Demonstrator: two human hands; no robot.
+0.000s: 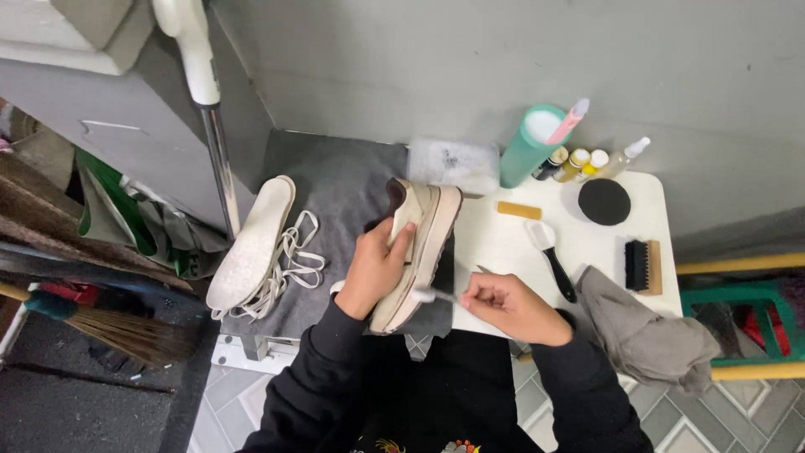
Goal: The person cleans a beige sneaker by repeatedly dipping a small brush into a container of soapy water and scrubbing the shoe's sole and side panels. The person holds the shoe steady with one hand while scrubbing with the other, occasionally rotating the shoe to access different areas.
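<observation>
A cream sneaker (428,231) is tilted on its side over a dark grey cloth (335,184). My left hand (376,267) grips its upper. My right hand (503,304) pinches a small thin brush (432,295) whose white tip touches the side of the sole near the heel. Both arms wear black sleeves.
A white insole (251,243) and loose white laces (289,264) lie on the cloth's left. The white table (503,243) holds a black-handled brush (553,256), a wooden brush (644,267), a black round pad (605,201), a teal cup (530,147), small bottles (579,164) and a grey rag (641,335).
</observation>
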